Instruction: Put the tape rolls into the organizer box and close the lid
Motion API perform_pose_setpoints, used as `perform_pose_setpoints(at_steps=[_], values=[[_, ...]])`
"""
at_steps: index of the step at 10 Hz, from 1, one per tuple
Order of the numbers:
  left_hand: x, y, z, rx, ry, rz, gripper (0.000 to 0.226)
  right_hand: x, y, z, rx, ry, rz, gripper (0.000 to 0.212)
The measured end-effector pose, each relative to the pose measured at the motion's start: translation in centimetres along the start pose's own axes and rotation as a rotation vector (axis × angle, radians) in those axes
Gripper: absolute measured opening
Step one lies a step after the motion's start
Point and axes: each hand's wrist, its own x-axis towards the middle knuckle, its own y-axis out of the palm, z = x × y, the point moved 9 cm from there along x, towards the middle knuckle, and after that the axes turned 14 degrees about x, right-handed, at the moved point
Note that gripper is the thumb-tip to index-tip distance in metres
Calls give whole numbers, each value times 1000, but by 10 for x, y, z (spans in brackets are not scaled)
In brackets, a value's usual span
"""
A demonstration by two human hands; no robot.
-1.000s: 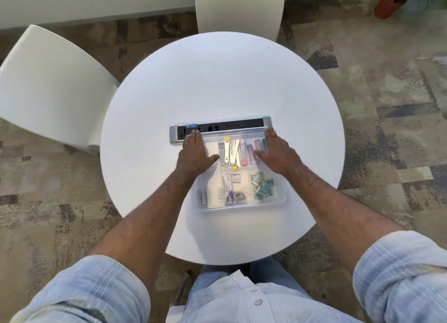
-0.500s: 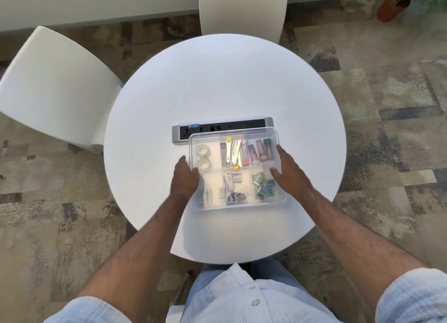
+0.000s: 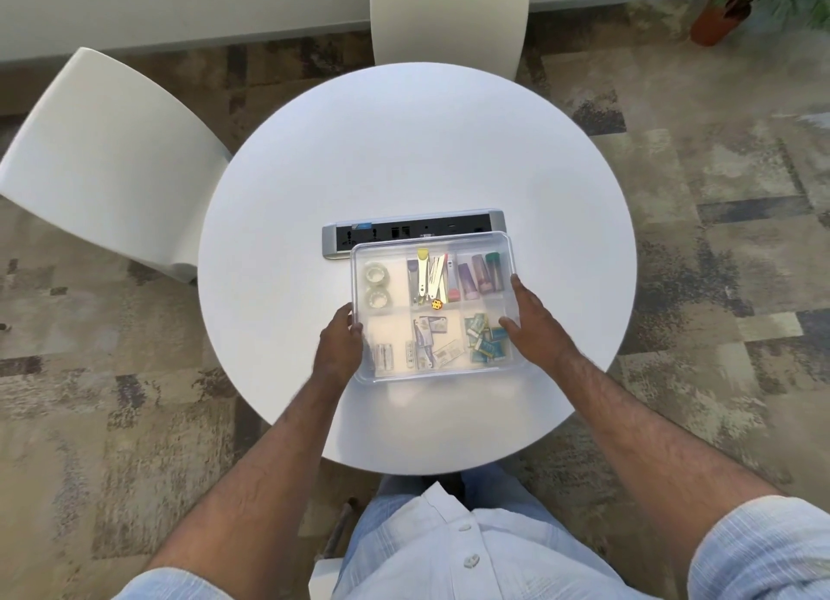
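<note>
Sitting between both grips: organizer box (image 3: pixel 433 375).

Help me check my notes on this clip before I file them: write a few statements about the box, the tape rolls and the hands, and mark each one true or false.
1. Two clear tape rolls lie in the far-left compartment of the organizer box. True.
2. The left hand is at the box's left edge, fingertips on the lid. True.
3. The right hand is lifted well clear of the box. False: it rests on the lid at the right side.
4. The box sits on a square wooden table. False: the table is round and white.
5. A grey power strip lies just beyond the box's far edge. True.
6. A tape roll lies loose on the table. False: none shows outside the box.
</note>
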Motion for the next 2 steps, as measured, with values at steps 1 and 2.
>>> perform_pose_setpoints(at_steps=[1, 2], values=[[-4, -16, -13, 165, 87, -75, 59, 0, -2, 13, -193, -49, -29, 78], [-12, -31, -33, 290, 213, -174, 59, -3, -3, 30, -407, -169, -76, 80]])
